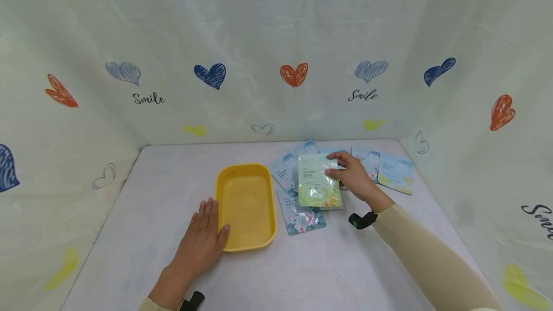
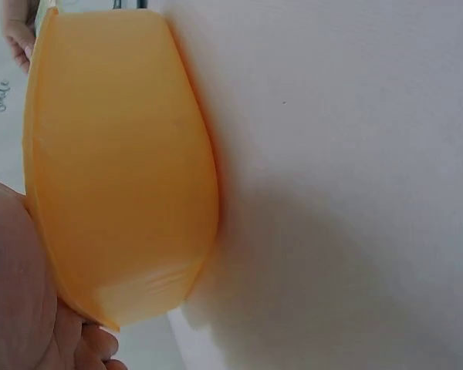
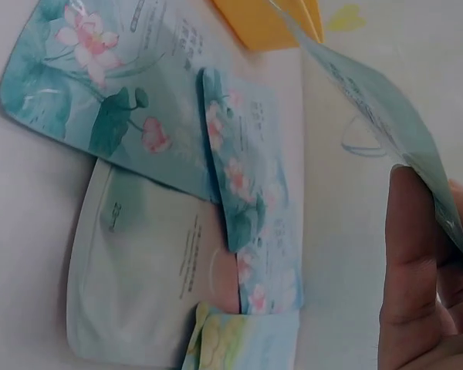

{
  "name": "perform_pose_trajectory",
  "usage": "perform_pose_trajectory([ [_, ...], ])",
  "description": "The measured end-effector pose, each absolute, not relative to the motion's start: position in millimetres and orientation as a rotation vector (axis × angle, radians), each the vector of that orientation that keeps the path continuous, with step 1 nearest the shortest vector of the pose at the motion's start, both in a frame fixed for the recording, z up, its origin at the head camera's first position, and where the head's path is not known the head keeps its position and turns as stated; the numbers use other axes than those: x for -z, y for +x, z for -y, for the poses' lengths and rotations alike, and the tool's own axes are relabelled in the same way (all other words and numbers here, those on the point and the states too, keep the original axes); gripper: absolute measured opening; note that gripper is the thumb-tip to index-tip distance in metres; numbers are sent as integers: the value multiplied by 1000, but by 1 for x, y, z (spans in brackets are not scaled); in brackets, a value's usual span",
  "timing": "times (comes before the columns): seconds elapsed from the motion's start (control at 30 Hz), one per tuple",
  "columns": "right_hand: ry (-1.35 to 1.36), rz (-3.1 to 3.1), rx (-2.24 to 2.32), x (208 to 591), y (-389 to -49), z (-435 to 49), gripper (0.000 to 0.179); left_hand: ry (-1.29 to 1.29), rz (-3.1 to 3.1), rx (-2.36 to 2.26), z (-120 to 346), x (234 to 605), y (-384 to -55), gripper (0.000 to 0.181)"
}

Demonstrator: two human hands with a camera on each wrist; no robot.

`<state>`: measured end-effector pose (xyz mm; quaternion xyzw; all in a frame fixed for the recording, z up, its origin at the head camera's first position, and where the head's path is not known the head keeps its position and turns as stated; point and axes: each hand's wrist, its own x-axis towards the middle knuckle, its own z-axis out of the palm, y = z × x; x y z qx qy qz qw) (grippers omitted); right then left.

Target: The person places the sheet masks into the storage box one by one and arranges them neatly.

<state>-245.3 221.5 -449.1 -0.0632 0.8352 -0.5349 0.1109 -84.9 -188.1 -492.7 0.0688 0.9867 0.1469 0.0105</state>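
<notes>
My right hand (image 1: 356,176) pinches a green face mask packet (image 1: 317,181) by its right edge, between thumb and fingers. In the right wrist view the pinched packet (image 3: 393,108) is tilted above the others. Beneath it and around it lie several blue packets with pink lotus flowers, one nearest the front (image 1: 300,217). One pale packet (image 3: 147,270) lies with its plain printed side up. My left hand (image 1: 200,239) rests against the left rim of a yellow tray (image 1: 275,215), fingers straight and thumb over the edge. No packet shows inside the tray.
A blue packet with yellow flowers (image 1: 395,174) lies at the right, beside another blue packet (image 1: 367,160). A white cloth (image 1: 173,176) covers the table. Behind it and at both sides hangs a pale curtain (image 1: 259,28) with printed hearts.
</notes>
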Motion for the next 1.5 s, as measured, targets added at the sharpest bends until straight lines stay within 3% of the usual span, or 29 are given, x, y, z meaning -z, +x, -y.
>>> perform_pose_trajectory([
  [0.37,-258,-2358,1659,446,-249,-170,44,237,-3093,-474,199,494,-92,73],
  [0.97,-374,-2383,1559,452,-231,-44,34,238,-3152,-395,192,497,-90,74],
  [1.5,-350,-2431,1474,470,-221,-3,31,225,-3120,-422,191,497,-90,74],
])
